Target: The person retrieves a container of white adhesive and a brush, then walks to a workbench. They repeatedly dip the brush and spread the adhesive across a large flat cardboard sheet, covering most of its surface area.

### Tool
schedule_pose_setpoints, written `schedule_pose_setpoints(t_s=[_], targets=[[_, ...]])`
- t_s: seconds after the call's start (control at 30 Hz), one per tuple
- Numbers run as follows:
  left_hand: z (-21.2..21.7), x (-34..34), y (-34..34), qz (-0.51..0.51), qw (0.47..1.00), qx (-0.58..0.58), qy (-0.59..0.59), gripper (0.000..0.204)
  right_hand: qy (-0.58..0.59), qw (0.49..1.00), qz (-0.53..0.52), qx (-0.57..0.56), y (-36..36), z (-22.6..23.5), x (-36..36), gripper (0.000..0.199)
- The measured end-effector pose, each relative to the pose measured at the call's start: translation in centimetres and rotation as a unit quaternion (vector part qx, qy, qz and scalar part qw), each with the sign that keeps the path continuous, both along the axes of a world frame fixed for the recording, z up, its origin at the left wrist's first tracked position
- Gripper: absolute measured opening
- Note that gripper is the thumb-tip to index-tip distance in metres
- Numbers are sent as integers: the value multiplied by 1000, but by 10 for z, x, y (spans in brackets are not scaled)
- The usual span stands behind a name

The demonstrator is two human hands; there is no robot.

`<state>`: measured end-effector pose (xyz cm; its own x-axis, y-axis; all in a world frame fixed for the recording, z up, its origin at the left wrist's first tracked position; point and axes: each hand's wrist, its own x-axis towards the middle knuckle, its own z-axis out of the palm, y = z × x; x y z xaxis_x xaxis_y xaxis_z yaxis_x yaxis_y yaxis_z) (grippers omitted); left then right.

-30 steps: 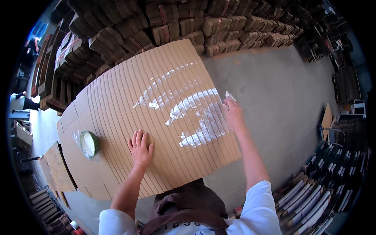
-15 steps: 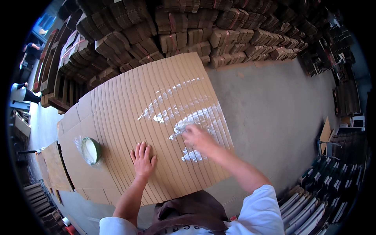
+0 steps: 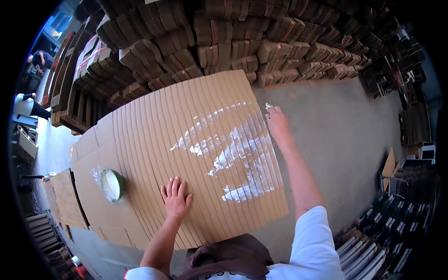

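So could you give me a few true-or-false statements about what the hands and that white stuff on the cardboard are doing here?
1. The left hand lies flat on the fanned cardboard sheets. True.
2. The right hand is at the sheets' right edge, by the white paste smears. True.
3. The round green bowl sits under the right hand. False: it sits left of the left hand.
4. The cardboard sheets are clean all over. False: white smears cover their right part.

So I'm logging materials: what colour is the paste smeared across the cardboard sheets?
White, streaked over the brown cardboard sheets; the paste shows best in the head view.
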<state>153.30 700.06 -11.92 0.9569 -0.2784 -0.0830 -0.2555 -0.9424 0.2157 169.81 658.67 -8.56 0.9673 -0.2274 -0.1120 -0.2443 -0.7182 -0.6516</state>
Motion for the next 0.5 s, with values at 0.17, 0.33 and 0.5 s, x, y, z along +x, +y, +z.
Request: schedule_pose_setpoints(t_s=[0.17,0.33,0.5], targets=[[0,-8,10,19,1000,12,-10,56,-135,958,230,-105,72,-14,-5,21],[-1,-4,4,4,1000,-3,0,58,-9,999,18,-48,17,-7,43,20],[0,-3,1,7,1000,-4,17,57,4,992,83,-96,23,-38,45,16]])
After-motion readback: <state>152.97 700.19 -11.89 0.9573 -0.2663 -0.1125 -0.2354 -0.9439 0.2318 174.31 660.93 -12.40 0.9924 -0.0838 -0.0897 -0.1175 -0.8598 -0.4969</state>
